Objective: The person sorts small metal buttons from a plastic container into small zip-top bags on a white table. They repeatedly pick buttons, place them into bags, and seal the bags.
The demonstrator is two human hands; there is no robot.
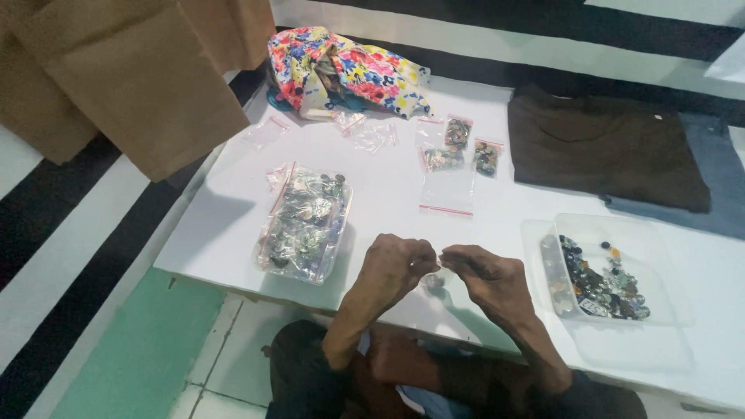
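My left hand (397,268) and my right hand (487,278) meet over the near edge of a white board (388,194), fingertips together around a small clear bag with dark buttons (434,282). Both hands pinch it between them. A large clear bag full of buttons (306,223) lies to the left of my left hand. To the right of my right hand stands a clear plastic tray (621,233) holding a heap of mixed buttons (601,283).
Several small clear bags, some filled (456,133), some empty (446,194), lie further back on the board. A floral cloth bundle (349,70) sits at the far edge. Folded brown fabric (605,147) lies at right, brown cloth (132,77) hangs at left.
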